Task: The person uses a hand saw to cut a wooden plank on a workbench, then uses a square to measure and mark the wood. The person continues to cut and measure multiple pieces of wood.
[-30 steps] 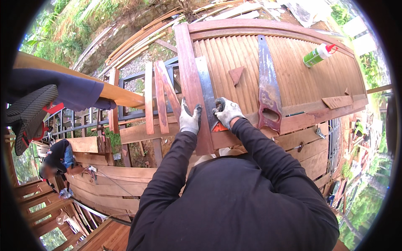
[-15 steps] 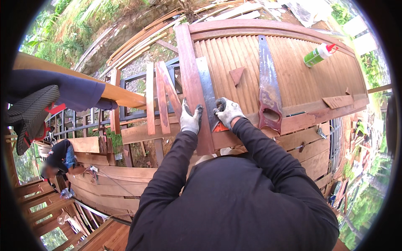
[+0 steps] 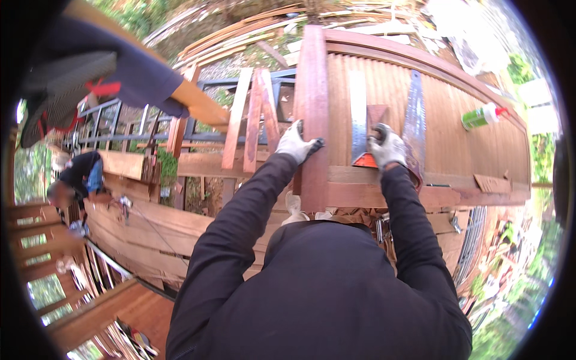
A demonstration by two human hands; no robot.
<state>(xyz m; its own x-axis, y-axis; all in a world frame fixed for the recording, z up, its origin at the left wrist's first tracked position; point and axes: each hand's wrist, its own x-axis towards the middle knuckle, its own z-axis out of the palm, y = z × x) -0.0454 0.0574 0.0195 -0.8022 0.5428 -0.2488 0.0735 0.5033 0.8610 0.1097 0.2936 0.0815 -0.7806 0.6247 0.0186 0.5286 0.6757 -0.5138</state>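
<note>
My left hand point(image 3: 297, 143), in a pale glove, grips the upright reddish wooden board point(image 3: 313, 90) that lies across the slatted wooden panel point(image 3: 456, 138). To its right, my gloved right hand point(image 3: 387, 149) has curled fingers on a metal square point(image 3: 359, 102) with an orange handle point(image 3: 363, 161). The square lies apart from the board, over a small triangular wood offcut point(image 3: 377, 113). A rusty handsaw point(image 3: 415, 120) lies just right of my right hand, its handle partly behind my sleeve. A green glue bottle point(image 3: 477, 118) lies on the panel's right part.
Loose strips point(image 3: 239, 120) and dark metal frames point(image 3: 102, 120) are left of the panel. A wooden beam point(image 3: 201, 105) with draped dark cloth juts in from upper left. A co-worker point(image 3: 78, 180) bends at left beside planks point(image 3: 156, 228). Timber offcuts point(image 3: 228, 33) lie beyond.
My right hand has moved rightward with the square, away from the board, toward the saw. My left hand still grips the board. The whole view has shifted and blurred slightly.
</note>
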